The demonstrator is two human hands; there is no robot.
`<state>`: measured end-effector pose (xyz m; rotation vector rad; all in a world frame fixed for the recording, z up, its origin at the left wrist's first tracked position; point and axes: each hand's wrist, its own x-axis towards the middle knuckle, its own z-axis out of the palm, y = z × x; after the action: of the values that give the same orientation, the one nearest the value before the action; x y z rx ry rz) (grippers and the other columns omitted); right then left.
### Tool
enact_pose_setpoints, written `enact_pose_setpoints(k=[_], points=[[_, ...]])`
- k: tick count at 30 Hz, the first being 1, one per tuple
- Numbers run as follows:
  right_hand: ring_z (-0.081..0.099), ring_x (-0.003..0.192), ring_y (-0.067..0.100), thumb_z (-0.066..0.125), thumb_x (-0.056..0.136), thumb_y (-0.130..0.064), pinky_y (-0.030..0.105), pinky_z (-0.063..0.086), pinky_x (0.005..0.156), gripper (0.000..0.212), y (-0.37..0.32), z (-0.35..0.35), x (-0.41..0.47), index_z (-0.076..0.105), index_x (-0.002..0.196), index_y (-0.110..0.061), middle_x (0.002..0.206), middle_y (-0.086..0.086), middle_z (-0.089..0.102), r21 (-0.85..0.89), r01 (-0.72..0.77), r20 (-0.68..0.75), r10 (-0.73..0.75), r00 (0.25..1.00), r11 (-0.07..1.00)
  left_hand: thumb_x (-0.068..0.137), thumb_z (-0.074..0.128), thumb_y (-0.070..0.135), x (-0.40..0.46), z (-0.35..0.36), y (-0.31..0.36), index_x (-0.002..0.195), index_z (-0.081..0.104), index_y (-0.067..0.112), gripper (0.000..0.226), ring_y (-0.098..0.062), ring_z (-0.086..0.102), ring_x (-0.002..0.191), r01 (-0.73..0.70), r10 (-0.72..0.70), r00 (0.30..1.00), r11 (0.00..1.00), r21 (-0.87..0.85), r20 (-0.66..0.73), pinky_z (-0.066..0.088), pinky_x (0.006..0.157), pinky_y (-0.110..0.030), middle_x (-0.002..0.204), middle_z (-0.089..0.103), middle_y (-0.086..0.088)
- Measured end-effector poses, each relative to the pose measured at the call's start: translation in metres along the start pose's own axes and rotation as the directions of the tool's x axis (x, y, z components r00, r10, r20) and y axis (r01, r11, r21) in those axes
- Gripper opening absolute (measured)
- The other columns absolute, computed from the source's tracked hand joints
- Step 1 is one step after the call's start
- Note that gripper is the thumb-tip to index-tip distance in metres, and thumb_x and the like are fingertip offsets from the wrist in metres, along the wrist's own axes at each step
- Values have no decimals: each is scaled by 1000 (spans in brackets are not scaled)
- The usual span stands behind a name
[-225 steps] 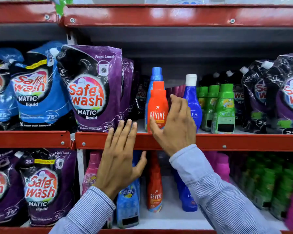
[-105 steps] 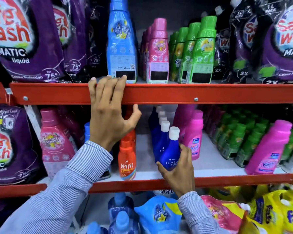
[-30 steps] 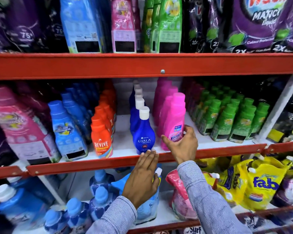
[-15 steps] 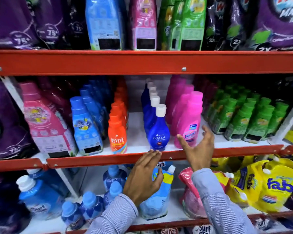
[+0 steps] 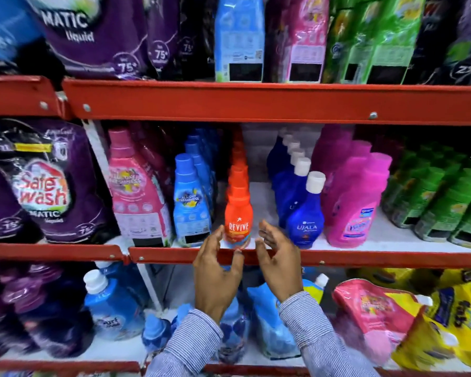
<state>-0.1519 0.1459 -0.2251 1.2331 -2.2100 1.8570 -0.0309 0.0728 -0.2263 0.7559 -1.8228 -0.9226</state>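
An orange Revive bottle (image 5: 238, 213) stands at the front of the middle shelf, heading a row of like bottles. My left hand (image 5: 216, 270) is just left of its base and my right hand (image 5: 278, 265) just right of it. Both hands have loosely spread fingers and hold nothing. Whether either hand touches the bottle, I cannot tell. Behind the hands runs the red shelf lip (image 5: 365, 258). A dark blue Ujala bottle (image 5: 306, 216) with a white cap stands to the right of the Revive row.
Light blue bottles (image 5: 192, 202) and a pink bottle (image 5: 136, 191) stand left of the Revive row; pink Vanish bottles (image 5: 356, 205) and green bottles (image 5: 441, 197) stand right. Purple Safe Wash pouches (image 5: 44, 186) fill the left. Pouches crowd the shelf below.
Both hands have shifted left along the middle shelf, from the Ujala and pink bottles to either side of the front Revive bottle. The view has swung left with them.
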Motion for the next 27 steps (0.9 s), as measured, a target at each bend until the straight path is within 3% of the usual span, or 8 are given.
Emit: enact_pose_setpoints(k=[3,6,10,14,21,27], points=[[67,111,8,59,90,-13,34,53,101,40,-2,4,8,61,130,-10,125,4,70,-30,-27,25,27,999,999,79,55,47,7,-3,2,147,52,6,80,-22,58,135,30,-31,999,999,26,42,48,114,-47,148,60,-9],[66,110,-1,55,89,-11,30,53,100,39,-6,7,11,66,126,-16,119,-6,73,-34,-11,56,13,998,999,81,59,36,16,-5,5,150,49,5,77,-21,56,137,52,-57,995,997,62,80,46,116,-43,150,58,-10],[64,111,-6,55,89,-4,25,51,101,42,-8,9,9,66,127,-19,120,-9,72,-42,-23,63,25,998,999,80,59,30,23,-7,6,145,55,13,67,-17,67,123,45,-50,990,998,43,132,53,107,-38,137,69,-4],[63,112,-5,55,88,-7,27,52,101,41,-9,9,9,67,126,-19,121,-8,71,-64,-6,34,8,999,998,82,60,29,24,-10,4,149,53,17,69,-13,68,122,49,-52,987,998,27,155,54,107,-41,135,70,-1],[58,105,-19,57,89,-4,10,47,96,42,-10,8,9,67,126,-20,118,-12,70,-59,-8,38,10,999,998,83,60,30,24,-9,1,151,51,17,70,-12,65,126,53,-57,986,998,30,155,53,109,-43,140,67,-1],[57,106,-20,58,90,-7,9,46,96,41,-8,6,8,64,129,-20,118,-18,65,-44,1,73,2,997,999,83,61,29,24,-5,-5,151,50,15,71,-14,62,131,43,-50,989,998,52,136,52,111,-44,145,63,-3]])
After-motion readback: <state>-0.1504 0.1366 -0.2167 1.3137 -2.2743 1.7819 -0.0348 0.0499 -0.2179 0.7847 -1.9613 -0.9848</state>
